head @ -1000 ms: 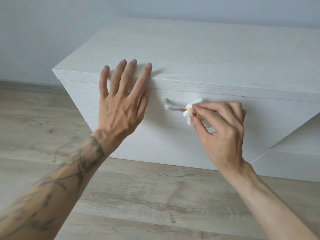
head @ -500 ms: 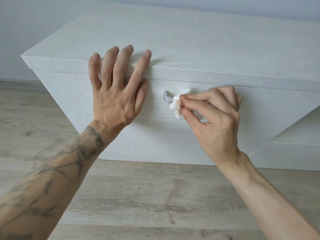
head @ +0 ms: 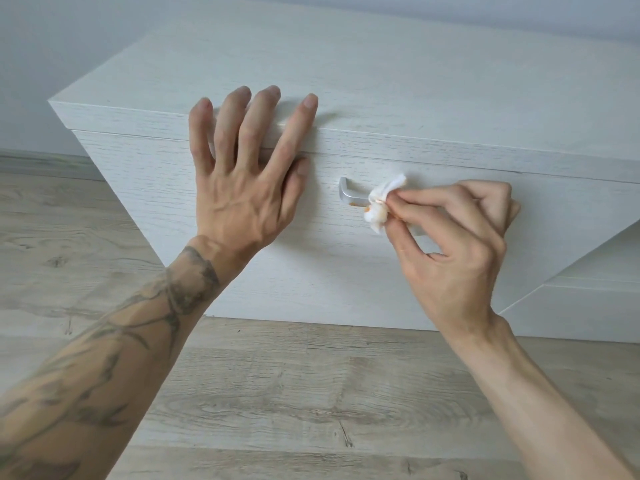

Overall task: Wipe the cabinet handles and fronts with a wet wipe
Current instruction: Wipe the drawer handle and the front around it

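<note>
A low white wood-grain cabinet (head: 433, 109) stands before me, its front (head: 166, 188) facing me. A silver bar handle (head: 349, 195) sits on the front, with an orange smear near its left end. My right hand (head: 457, 244) pinches a crumpled white wet wipe (head: 379, 206), stained orange, around the handle; the hand hides the handle's right part. My left hand (head: 246, 181) lies flat with fingers spread against the top edge and front, left of the handle.
Pale wood-plank floor (head: 277, 403) runs below the cabinet. A grey wall (head: 52, 46) rises behind it. A lower white cabinet part (head: 588, 306) juts out at the right.
The wipe slid left along the handle to its left end, then back right a little. The left hand stayed pressed on the cabinet. My view shifted.
</note>
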The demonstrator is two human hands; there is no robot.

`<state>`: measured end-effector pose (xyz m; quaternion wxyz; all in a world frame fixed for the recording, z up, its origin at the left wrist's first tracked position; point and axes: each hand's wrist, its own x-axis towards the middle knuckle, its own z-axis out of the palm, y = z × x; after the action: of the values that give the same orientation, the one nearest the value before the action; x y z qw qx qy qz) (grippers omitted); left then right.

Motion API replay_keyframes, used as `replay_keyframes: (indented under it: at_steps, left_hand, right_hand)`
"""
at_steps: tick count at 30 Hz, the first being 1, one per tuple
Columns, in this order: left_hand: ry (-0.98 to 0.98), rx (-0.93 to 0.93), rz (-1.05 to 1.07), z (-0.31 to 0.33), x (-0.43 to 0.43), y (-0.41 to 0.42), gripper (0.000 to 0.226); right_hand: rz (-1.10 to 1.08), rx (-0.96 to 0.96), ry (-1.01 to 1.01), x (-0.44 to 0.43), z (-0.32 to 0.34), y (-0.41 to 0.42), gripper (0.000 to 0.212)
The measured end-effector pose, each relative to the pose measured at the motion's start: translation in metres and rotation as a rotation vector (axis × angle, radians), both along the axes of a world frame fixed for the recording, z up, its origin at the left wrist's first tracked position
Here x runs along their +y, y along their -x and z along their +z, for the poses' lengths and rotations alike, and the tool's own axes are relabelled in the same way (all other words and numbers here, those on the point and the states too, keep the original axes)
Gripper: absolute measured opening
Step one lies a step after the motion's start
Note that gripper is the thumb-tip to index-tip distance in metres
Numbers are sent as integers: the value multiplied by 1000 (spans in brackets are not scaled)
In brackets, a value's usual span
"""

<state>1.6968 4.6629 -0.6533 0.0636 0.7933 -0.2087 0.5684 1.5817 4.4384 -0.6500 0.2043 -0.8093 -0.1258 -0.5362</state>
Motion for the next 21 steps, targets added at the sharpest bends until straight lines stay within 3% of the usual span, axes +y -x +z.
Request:
replay_keyframes:
  at_steps: [6, 12, 15, 21]
  left_hand:
    - [-7, -12, 6, 0, -1, -1, 49]
    - [-8, -11, 18, -1, -2, 0, 49]
    - [-10, -23, 16, -1, -1, -1, 49]
    - [-5, -20, 22, -2, 0, -2, 50]
  right_hand:
    - [38, -3, 65, 21, 3, -11, 5]
    - [-20, -41, -12, 19, -5, -5, 6]
    - [13, -30, 76, 31, 1, -13, 8]
    - [-72, -39, 31, -7, -8, 2, 4]
